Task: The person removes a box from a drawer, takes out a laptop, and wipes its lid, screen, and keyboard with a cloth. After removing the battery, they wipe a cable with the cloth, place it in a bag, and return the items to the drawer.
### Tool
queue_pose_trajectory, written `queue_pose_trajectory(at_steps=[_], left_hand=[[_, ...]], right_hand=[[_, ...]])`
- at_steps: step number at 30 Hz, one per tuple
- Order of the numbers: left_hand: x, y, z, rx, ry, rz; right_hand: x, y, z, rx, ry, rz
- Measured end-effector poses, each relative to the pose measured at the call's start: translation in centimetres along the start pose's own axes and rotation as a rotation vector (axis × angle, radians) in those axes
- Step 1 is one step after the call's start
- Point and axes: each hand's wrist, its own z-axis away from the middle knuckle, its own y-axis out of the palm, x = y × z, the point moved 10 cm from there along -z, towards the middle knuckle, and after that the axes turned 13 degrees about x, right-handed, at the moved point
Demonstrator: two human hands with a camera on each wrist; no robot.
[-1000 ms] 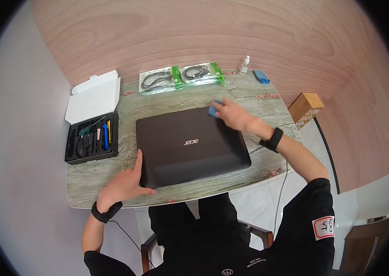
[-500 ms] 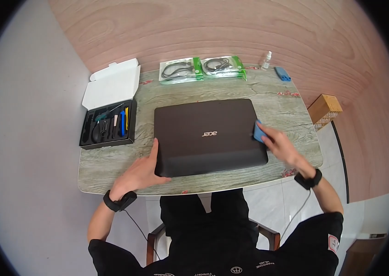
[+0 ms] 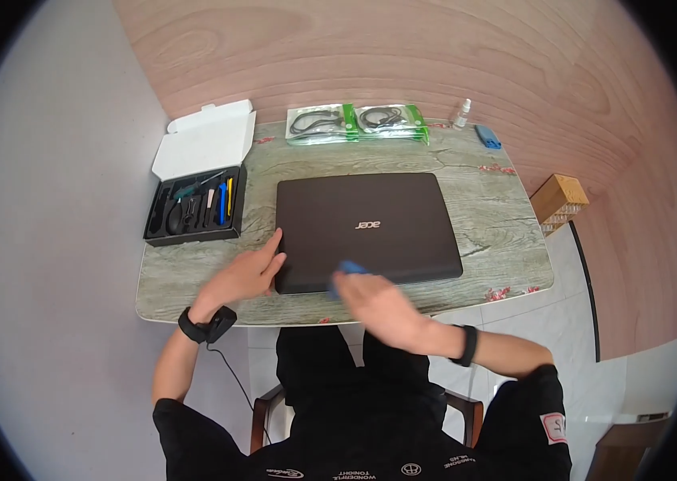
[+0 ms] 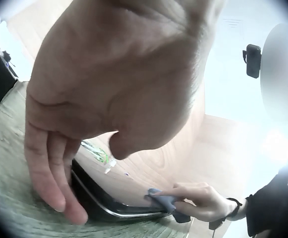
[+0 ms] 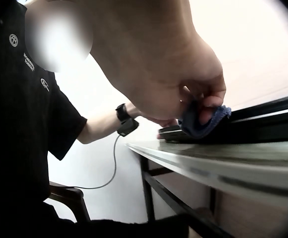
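A closed dark brown laptop [image 3: 402,200] with an acer logo lies on the table. My right hand [image 3: 378,306] pinches a folded blue cloth [image 5: 201,128] at the laptop's near edge, left of its middle. In the right wrist view the cloth wraps over that edge, thumb and fingers gripping it. My left hand [image 3: 244,274] is at the laptop's left side, near the front corner, its fingers extended along the edge. The left wrist view has those fingertips [image 4: 74,213] down by the tabletop beside the laptop's side.
On the table's left stands an open black tool box [image 3: 194,234] with a white lid and several hand tools. Bagged cables [image 3: 318,124], a small spray bottle [image 3: 462,115] and a blue item [image 3: 487,137] line the back. A wooden box [image 3: 560,200] stands off the right side.
My right hand has taken the cloth from the laptop's far right corner down the right side, then left along the near edge. My left hand has stayed by the left side, its thumb drawing in.
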Motion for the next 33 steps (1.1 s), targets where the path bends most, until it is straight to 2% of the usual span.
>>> queue_pose_trajectory(at_steps=[1, 2, 4, 5, 7, 11, 12, 14, 17, 20, 22, 24, 26, 28, 31, 33], left_hand=[[-0.2, -0.6, 0.1, -0.056, 0.048, -0.04], [-0.3, -1.0, 0.5, -0.109, 0.097, -0.079], [-0.3, -1.7, 1.1, -0.2, 0.189, -0.11], [-0.3, -1.6, 1.0, -0.198, 0.169, -0.135], [-1.0, -2.2, 1.6, -0.211, 0.113, -0.178], [-0.6, -1.4, 1.9, -0.097, 0.023, -0.027], [-0.9, -1.5, 2.0, -0.109, 0.025, -0.05], [-1.7, -1.7, 1.9, -0.132, 0.03, -0.097], [-3.4, -1.1, 2.0, -0.061, -0.099, -0.221], [-6.5, -0.8, 2.8, -0.214, 0.023, -0.493], [-7.9, -0.7, 2.2, -0.148, 0.043, -0.465], [-8.6, -0.7, 1.4, -0.119, 0.067, -0.502], [-8.5, -0.9, 0.5, -0.127, 0.101, -0.603], [-7.7, -0.5, -0.4, -0.033, 0.05, -0.641], [-6.0, 0.1, -1.3, 0.052, 0.009, -0.66], [-6.0, 0.1, -1.2, 0.054, 0.02, -0.636]], right_hand=[[2.1, 0.3, -2.1, -0.045, -0.057, -0.008], [4.5, 1.6, -4.3, -0.013, -0.102, 0.186], [7.3, 2.3, -7.1, -0.071, -0.176, 0.212], [8.2, 3.7, -8.2, 0.041, -0.189, 0.285], [8.6, 3.4, -8.2, 0.011, -0.153, 0.413], [6.3, 2.2, -4.4, -0.073, -0.186, 0.426], [5.1, 1.6, -2.7, -0.077, -0.178, 0.458], [1.8, 0.8, 0.4, 0.021, -0.145, 0.389], [-3.4, -1.0, 5.8, 0.1, -0.052, 0.342], [-8.1, -2.0, 10.6, 0.188, 0.052, 0.33], [-10.3, -2.7, 12.8, 0.212, 0.107, 0.289], [-12.4, -3.3, 14.4, 0.208, 0.154, 0.227], [-14.8, -3.5, 15.4, 0.211, 0.205, 0.012], [-17.8, -3.9, 15.8, 0.249, 0.236, -0.234], [-25.1, -4.3, 16.4, 0.31, 0.353, -0.259], [-30.7, -5.7, 16.5, 0.252, 0.5, -0.009]])
